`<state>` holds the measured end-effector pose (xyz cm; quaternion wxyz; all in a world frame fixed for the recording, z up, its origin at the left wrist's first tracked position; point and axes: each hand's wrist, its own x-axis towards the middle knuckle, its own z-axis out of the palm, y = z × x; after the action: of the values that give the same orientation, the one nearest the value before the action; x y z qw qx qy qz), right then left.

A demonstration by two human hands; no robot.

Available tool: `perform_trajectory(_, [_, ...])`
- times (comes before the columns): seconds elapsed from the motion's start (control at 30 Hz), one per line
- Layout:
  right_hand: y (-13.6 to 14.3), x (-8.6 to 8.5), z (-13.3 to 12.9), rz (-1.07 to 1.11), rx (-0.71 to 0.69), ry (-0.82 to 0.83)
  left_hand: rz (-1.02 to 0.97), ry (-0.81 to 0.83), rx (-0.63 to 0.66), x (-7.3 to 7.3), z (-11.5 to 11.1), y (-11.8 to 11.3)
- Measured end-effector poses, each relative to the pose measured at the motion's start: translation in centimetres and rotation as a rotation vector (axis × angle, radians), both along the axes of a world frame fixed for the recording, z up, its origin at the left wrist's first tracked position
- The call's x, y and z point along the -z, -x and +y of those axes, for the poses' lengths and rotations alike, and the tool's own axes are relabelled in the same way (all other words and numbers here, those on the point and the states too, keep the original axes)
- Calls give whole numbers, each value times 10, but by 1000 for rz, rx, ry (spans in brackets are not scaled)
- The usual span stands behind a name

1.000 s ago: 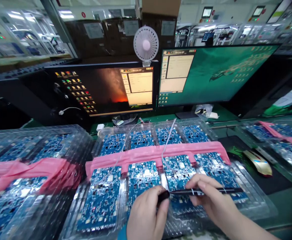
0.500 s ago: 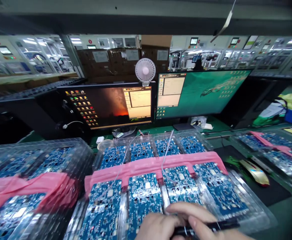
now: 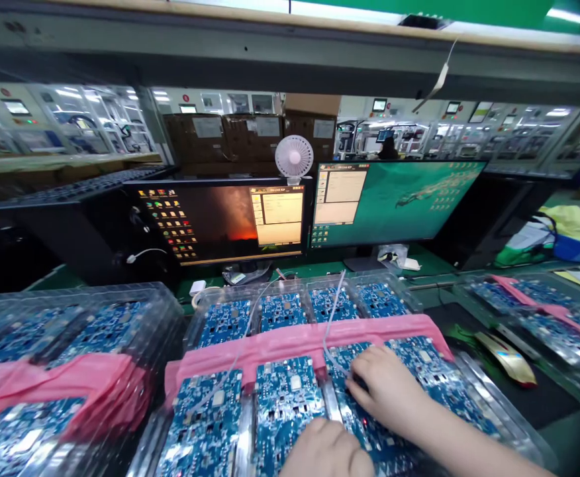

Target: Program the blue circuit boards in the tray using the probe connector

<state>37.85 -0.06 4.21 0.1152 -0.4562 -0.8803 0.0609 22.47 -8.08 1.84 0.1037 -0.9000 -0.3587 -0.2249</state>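
Note:
My right hand [image 3: 380, 385] is closed, its fingertips pinched down over the third blue circuit board [image 3: 345, 363] of the front row. A small dark bit shows between thumb and fingers; I cannot tell what it is. A thin white cable [image 3: 328, 324] loops over the pink strip and runs to these fingertips. My left hand [image 3: 327, 452] lies curled at the bottom edge, above the lower part of the second board [image 3: 287, 397]; its fingertips are hidden. A red light glows on the third board below my right hand. The boards sit in a clear plastic tray [image 3: 511, 424].
Stacked trays with pink strips [image 3: 121, 381] stand at the left. Another tray of boards [image 3: 551, 318] lies right, beyond a gold mouse [image 3: 508, 358] on a black mat. Two monitors [image 3: 220, 222] and a small white fan [image 3: 294, 159] stand behind.
My hands were together around a black pen-like item at the lower middle. They are now apart: my right hand has moved up and forward onto the third board. The view has tilted upward.

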Motion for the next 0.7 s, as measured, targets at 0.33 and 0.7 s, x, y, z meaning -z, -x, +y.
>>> perform_trajectory(0.33, [6, 28, 1, 38, -12, -267, 205, -61, 104, 12, 34, -14])
perform_trajectory(0.7, [-13, -35, 73, 307, 56, -214, 223, -25, 94, 7, 33, -11])
